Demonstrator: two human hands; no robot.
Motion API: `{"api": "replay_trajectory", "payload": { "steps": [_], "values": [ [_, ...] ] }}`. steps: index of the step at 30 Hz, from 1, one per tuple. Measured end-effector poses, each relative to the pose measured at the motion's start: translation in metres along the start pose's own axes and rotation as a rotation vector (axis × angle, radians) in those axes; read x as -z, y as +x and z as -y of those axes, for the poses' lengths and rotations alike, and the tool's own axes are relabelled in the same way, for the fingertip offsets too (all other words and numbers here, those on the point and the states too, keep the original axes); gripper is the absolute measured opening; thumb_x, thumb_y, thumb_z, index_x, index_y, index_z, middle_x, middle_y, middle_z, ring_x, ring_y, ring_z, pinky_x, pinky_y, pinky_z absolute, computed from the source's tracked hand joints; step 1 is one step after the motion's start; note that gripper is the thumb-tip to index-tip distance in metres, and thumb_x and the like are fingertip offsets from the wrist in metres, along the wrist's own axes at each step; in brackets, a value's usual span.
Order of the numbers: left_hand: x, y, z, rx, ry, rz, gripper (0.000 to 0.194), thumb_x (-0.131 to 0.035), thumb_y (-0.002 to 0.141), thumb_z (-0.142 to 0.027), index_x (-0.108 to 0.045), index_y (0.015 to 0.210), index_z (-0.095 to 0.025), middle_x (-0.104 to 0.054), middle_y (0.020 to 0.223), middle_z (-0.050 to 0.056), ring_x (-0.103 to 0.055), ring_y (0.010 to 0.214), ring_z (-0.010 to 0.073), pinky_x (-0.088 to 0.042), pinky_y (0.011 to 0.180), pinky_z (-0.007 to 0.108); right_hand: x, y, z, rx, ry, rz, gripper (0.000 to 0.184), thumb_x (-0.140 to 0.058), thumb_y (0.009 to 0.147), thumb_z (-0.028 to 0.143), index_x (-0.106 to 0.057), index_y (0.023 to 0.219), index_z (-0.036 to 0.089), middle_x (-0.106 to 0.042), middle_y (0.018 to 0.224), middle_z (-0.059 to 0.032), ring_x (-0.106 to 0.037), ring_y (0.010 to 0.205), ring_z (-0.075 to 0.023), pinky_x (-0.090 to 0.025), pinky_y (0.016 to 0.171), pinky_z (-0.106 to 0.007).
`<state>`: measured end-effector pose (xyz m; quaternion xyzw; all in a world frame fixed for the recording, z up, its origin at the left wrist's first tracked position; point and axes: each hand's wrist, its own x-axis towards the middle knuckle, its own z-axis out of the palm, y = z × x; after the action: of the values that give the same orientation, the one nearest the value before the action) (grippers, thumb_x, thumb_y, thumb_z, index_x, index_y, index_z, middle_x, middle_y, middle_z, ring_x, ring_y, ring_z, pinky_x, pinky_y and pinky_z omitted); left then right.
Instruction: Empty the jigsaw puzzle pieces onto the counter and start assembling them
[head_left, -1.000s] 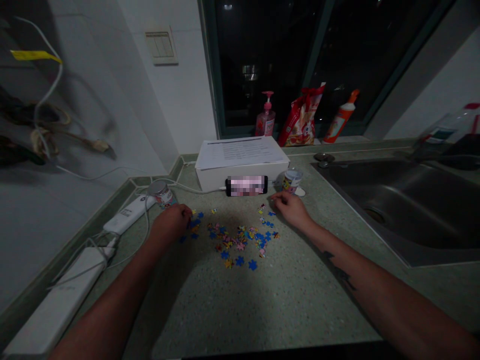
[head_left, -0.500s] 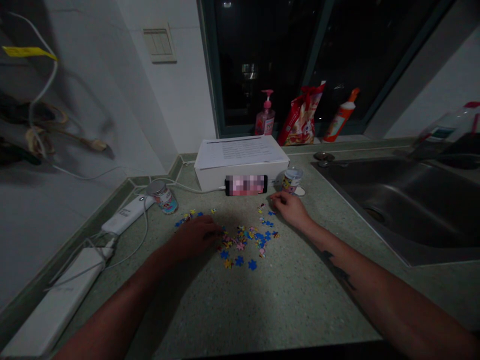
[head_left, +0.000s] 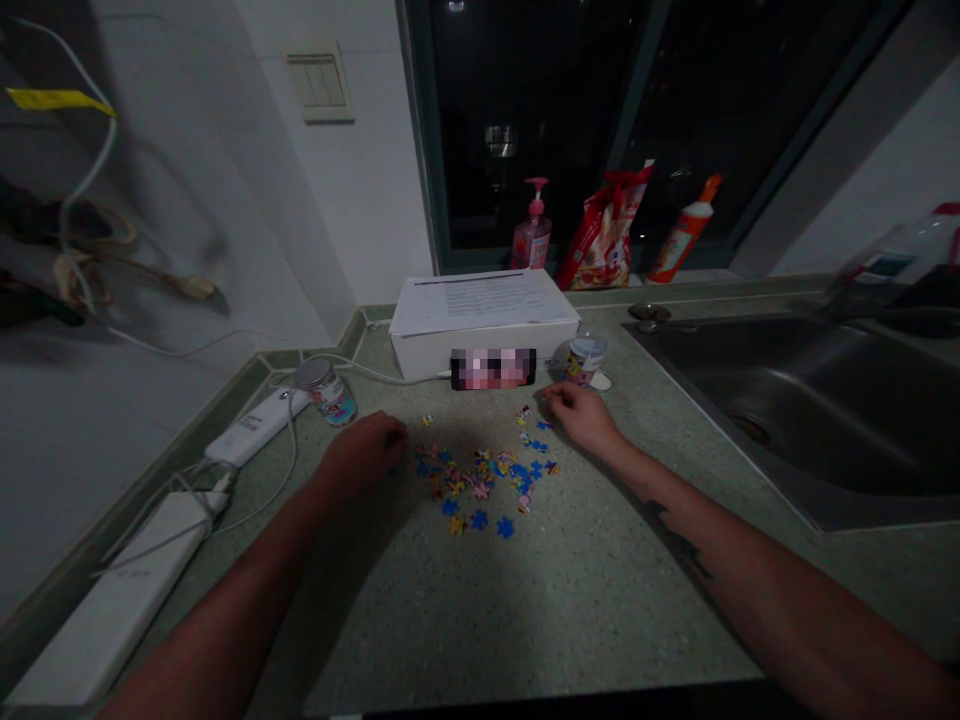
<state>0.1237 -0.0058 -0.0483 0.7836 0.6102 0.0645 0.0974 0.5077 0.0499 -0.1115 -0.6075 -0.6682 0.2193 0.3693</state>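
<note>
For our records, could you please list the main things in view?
Counter: one, green, below
Pieces: many, multicoloured, counter
Jars: two, clear, counter
Box: one, white, counter
Phone: one, black, before box
Papers: some, white, on box
Blocks: two, white, left
Cables: several, white, left
Switch: one, white, wall
Pump bottle: one, pink, back
Bag: one, red, back
Squeeze bottle: one, orange, back
Red-capped bottle: one, clear, far right
Sink: one, grey, right
Left hand: one, pieces' left
Right hand: one, pieces' right

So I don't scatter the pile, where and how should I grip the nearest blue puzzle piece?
I'd pinch the blue puzzle piece by two opposite edges, coming down from the near side: it looks flat on the counter, its lobes jut outward, and the pile lies beyond.
</note>
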Motion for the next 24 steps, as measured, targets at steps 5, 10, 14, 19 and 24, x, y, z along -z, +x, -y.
{"api": "replay_trajectory", "payload": {
  "steps": [5, 10, 14, 19, 24],
  "values": [
    [0.0, 0.0, 0.0, -0.057, 0.009, 0.034, 0.021, -0.06, 0.095, -0.023, -0.08, 0.102, -0.021, -0.075, 0.104, 0.009, -0.073, 0.097, 0.0257, -0.053, 0.085, 0.035, -0.001, 0.0, 0.0, 0.0, -0.001, 0.0, 0.024, -0.058, 0.089, 0.021, -0.08, 0.1, 0.019, -0.08, 0.084, -0.0053, -0.072, 0.073, -0.0222, -0.051, 0.068, -0.031],
    [-0.002, -0.003, -0.007, -0.11, -0.012, 0.069, 0.023, -0.06, 0.095, -0.021, -0.081, 0.106, -0.022, -0.074, 0.107, 0.009, -0.072, 0.099, 0.0258, -0.053, 0.086, 0.035, -0.002, 0.0, -0.001, -0.006, 0.001, 0.003, 0.026, -0.057, 0.09, 0.021, -0.08, 0.101, 0.019, -0.08, 0.082, -0.0051, -0.071, 0.071, -0.0218, -0.051, 0.067, -0.031],
    [-0.005, -0.003, -0.009, -0.146, -0.021, 0.067, 0.022, -0.059, 0.098, -0.021, -0.08, 0.106, -0.022, -0.074, 0.107, 0.009, -0.071, 0.101, 0.026, -0.054, 0.089, 0.036, -0.001, 0.0, -0.001, -0.003, -0.004, 0.003, 0.027, -0.056, 0.091, 0.023, -0.08, 0.101, 0.018, -0.079, 0.08, -0.0051, -0.071, 0.07, -0.0218, -0.05, 0.066, -0.031],
    [-0.015, -0.008, -0.024, -0.376, -0.066, 0.006, 0.028, -0.055, 0.104, -0.02, -0.079, 0.119, -0.023, -0.074, 0.119, 0.012, -0.067, 0.114, 0.0283, -0.052, 0.105, 0.045, -0.001, 0.0, -0.001, 0.002, -0.001, 0.003, 0.025, -0.058, 0.088, 0.022, -0.08, 0.1, 0.018, -0.08, 0.082, -0.0049, -0.07, 0.07, -0.021, -0.05, 0.066, -0.031],
    [-0.024, -0.02, -0.046, -0.532, -0.149, -0.019, 0.035, -0.055, 0.108, -0.026, -0.07, 0.139, -0.029, -0.069, 0.141, 0.01, -0.06, 0.132, 0.0299, -0.05, 0.113, 0.052, -0.003, 0.0, -0.001, 0.003, 0.007, 0.004, 0.025, -0.058, 0.088, 0.021, -0.08, 0.1, 0.018, -0.079, 0.08, -0.0047, -0.071, 0.069, -0.021, -0.051, 0.066, -0.031]
  ]
}}
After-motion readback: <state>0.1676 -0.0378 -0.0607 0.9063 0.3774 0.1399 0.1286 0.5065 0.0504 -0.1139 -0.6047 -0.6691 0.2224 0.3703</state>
